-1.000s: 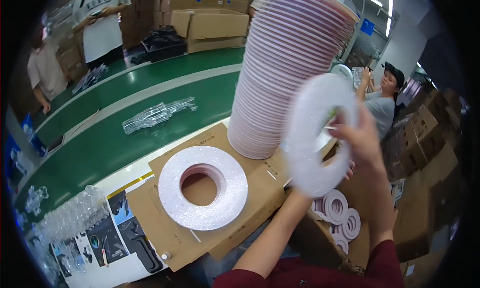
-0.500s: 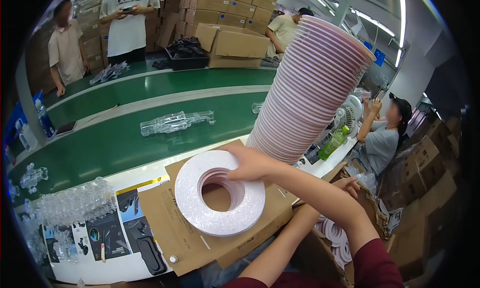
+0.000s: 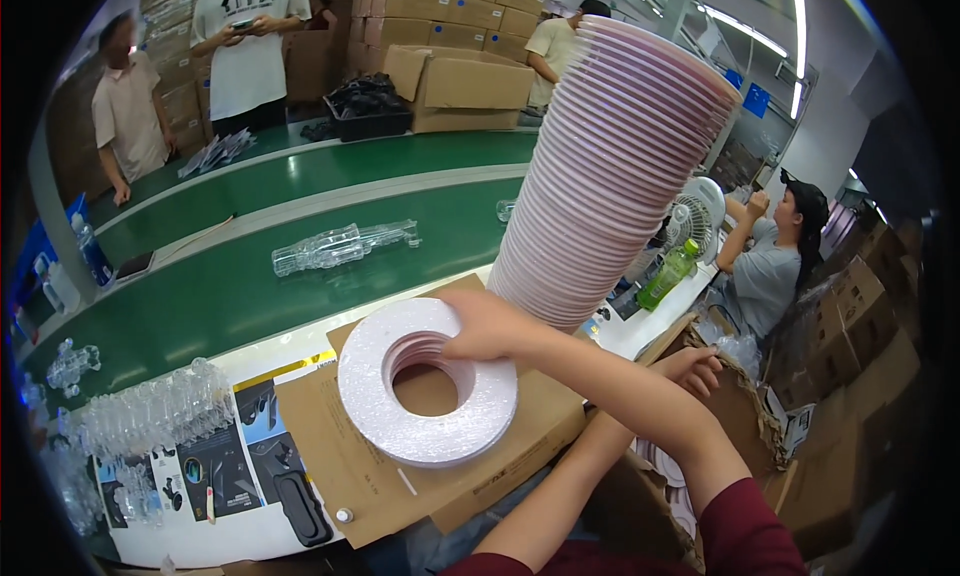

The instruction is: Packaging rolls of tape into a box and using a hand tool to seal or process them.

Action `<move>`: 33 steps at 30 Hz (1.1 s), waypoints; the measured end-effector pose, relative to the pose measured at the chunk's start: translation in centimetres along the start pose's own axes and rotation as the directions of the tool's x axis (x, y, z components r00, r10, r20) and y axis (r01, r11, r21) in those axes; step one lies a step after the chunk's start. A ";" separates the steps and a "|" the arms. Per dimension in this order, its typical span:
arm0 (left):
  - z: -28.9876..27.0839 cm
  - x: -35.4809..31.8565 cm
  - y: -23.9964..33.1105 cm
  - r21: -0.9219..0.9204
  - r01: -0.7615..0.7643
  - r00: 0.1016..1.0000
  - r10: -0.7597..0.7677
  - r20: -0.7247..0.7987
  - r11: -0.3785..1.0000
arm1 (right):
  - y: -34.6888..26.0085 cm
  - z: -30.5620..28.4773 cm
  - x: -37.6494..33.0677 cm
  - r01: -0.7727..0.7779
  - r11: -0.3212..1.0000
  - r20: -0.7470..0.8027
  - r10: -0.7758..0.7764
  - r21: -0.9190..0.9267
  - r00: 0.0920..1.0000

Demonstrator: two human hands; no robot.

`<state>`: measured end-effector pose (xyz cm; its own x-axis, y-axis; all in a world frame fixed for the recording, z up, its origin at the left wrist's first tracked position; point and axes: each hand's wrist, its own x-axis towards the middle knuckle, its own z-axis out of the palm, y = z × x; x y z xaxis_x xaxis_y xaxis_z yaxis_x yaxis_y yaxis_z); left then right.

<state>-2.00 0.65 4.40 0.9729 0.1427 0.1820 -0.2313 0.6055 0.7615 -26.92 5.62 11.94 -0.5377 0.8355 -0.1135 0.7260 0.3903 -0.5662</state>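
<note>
Right hand at the short ring stack. The right hand (image 3: 490,326) lies on the short ring stack (image 3: 370,376), just to the near left of the landmark, the tall ring column (image 3: 610,176). One second earlier it held a white ring, blurred by motion, at the near right of the column; no ring is in the air now, so that piece appears to have been laid on the short stack. Over the last half second, hand and stack remain nearly unchanged. The thumb reaches the central hole, with the palm toward the outer edge; the fingertips are hidden, so whether it pinches or merely rests cannot be told. The left hand (image 3: 690,369), its fingers loosely curled and apart, with nothing visible in it, hangs to the near right of the column, over an open carton (image 3: 775,416) with more white rings (image 3: 675,481), partly hidden by the right forearm. Cardboard (image 3: 330,446) lies under the short stack, near left of the column; a clear plastic piece (image 3: 345,249) lies farther left on the green belt (image 3: 200,286).
</note>
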 end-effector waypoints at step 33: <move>3.7 7.1 -4.8 0.963 0.265 0.964 0.025 -0.266 0.043 | 24.9 -5.2 -40.1 0.697 0.004 -0.435 0.783 0.717 0.444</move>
<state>6.02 -4.10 4.38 0.9322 0.3609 0.0288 0.2464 -0.6907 0.6799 14.95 -16.16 6.61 0.5168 0.8448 -0.1384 -0.6792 0.3063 -0.6670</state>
